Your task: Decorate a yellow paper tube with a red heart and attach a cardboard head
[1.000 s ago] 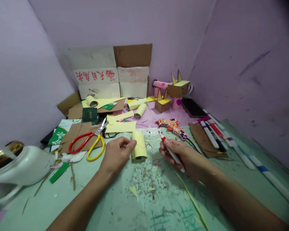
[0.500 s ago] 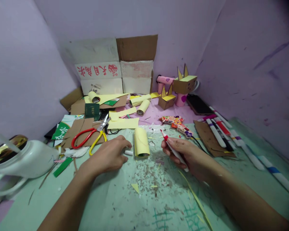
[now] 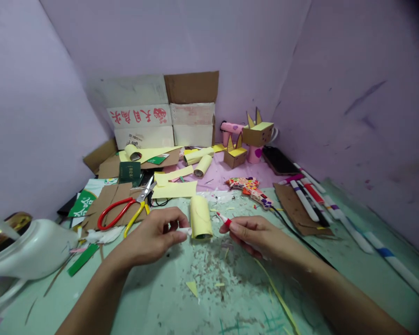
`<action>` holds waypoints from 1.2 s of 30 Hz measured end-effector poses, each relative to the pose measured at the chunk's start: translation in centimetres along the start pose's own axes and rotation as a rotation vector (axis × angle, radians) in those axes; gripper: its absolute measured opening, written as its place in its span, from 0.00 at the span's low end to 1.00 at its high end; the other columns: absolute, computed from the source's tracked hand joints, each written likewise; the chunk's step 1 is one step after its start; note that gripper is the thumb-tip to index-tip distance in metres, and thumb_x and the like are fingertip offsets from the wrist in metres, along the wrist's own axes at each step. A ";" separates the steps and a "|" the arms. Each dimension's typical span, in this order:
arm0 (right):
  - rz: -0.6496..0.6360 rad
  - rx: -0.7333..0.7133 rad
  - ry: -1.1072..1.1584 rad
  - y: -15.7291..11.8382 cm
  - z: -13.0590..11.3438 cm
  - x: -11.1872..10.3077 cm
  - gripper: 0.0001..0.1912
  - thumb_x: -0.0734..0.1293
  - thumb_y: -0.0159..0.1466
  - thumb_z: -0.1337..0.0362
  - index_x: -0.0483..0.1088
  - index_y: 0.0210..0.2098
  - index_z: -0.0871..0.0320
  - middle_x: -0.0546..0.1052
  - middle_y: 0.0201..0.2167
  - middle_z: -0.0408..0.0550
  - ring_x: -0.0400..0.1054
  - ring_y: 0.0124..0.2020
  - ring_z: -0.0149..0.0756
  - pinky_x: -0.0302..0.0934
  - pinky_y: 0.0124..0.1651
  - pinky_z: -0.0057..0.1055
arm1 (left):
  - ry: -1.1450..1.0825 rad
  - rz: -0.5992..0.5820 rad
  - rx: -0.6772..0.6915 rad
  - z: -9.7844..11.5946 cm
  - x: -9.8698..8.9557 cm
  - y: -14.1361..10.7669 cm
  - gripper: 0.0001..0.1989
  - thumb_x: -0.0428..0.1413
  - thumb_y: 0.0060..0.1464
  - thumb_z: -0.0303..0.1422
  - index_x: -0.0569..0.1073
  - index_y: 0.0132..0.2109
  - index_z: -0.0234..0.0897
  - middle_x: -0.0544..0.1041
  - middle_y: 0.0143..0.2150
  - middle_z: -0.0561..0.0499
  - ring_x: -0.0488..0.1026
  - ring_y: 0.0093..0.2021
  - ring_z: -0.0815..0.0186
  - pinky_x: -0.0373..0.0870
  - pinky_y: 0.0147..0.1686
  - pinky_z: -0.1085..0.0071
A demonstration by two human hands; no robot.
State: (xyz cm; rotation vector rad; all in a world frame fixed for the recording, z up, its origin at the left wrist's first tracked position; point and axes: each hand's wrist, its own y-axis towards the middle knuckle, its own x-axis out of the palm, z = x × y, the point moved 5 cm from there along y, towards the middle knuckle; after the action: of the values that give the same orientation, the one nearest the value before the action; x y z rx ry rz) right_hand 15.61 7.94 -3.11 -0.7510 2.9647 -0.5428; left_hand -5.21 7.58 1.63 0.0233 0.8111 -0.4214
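Note:
My left hand pinches a small white cylinder between thumb and fingers, just left of a yellow paper-covered tube. That tube lies on the green table cover, its open end facing me. On its other side, my right hand grips a white marker with a red collar, its red tip bare and pointing toward the tube. Most of the marker's body is hidden by my fingers. Small paper scraps and crumbs are scattered on the cover between my hands.
Red-and-yellow scissors lie on cardboard at the left, near a white teapot-like vessel. A patterned glue gun with a black cord is behind my right hand. Markers and a phone lie right; cardboard animal shapes stand behind.
My left hand has picked up the white cylinder from the table. The marker in my right hand has come closer to the yellow tube. The camera view has tilted slightly upward.

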 end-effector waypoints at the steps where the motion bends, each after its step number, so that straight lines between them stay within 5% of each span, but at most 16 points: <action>1: -0.005 -0.005 -0.008 0.0 0.0 0.0 0.33 0.71 0.46 0.35 0.76 0.30 0.62 0.60 0.17 0.36 0.49 0.16 0.22 0.40 0.16 0.23 | -0.025 -0.005 0.007 0.2 0.2 0.1 0.08 0.53 0.49 0.37 0.70 0.33 0.37 0.69 0.29 0.54 0.62 0.27 0.68 0.59 0.28 0.71; 13: -0.061 -0.127 -0.159 -0.2 -0.6 0.1 0.25 0.68 0.55 0.41 0.72 0.23 0.59 0.58 0.17 0.38 0.48 0.19 0.26 0.40 0.20 0.27 | -0.191 0.068 -0.030 0.8 0.4 0.0 0.07 0.55 0.44 0.36 0.69 0.30 0.37 0.68 0.26 0.54 0.60 0.26 0.69 0.58 0.27 0.71; 21: -0.025 -0.299 -0.343 -0.9 -1.6 0.4 0.11 0.66 0.61 0.59 0.79 0.37 0.56 0.79 0.38 0.51 0.70 0.40 0.42 0.60 0.43 0.36 | -0.074 0.033 -0.009 0.5 0.4 0.2 0.06 0.54 0.45 0.35 0.70 0.30 0.37 0.69 0.27 0.54 0.62 0.27 0.69 0.60 0.28 0.71; 28: -0.007 -0.369 -0.850 -1.7 -0.7 0.8 0.03 0.72 0.55 0.68 0.77 0.30 0.54 0.80 0.24 0.47 0.71 0.25 0.40 0.58 0.29 0.34 | 0.081 0.056 -0.059 -1.0 0.1 0.4 0.04 0.54 0.47 0.33 0.70 0.31 0.38 0.72 0.29 0.54 0.64 0.28 0.69 0.61 0.30 0.72; 36: -0.054 -0.484 -0.855 -1.8 -0.4 1.6 0.04 0.70 0.59 0.67 0.78 0.30 0.53 0.81 0.29 0.49 0.73 0.28 0.40 0.62 0.29 0.34 | 0.074 0.063 -0.053 -0.9 0.2 0.4 0.03 0.56 0.47 0.32 0.71 0.31 0.38 0.72 0.28 0.55 0.66 0.28 0.68 0.61 0.28 0.72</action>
State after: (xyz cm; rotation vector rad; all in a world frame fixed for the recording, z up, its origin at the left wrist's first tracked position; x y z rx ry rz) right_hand 14.96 5.87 -1.99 -0.8137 2.2525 0.4326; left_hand -5.56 8.05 0.80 0.0146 0.8916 -0.3412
